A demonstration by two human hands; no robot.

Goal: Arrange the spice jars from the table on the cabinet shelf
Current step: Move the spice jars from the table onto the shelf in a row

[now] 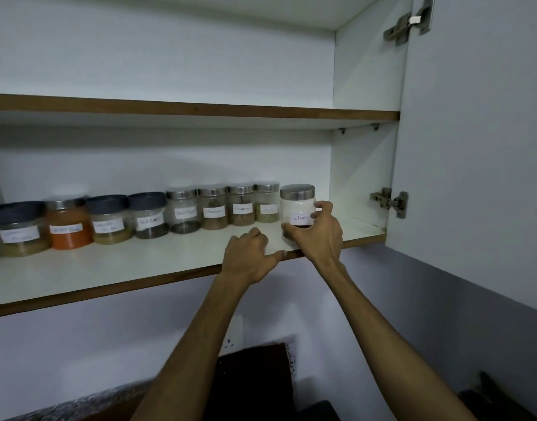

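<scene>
A row of several labelled spice jars (182,211) stands along the back of the white cabinet shelf (115,268). At the row's right end is a clear jar with a steel lid labelled "Cloves" (298,205). My right hand (317,235) is wrapped around the cloves jar's lower right side as it rests on the shelf. My left hand (250,256) rests on the shelf's front edge just left of that jar, fingers loosely curled, holding nothing.
An orange-filled jar (68,223) and dark-lidded jars sit at the row's left. The open cabinet door (473,147) hangs at the right with its hinge (390,202). An upper shelf (200,109) spans above. Dark objects lie below near a wall socket (232,338).
</scene>
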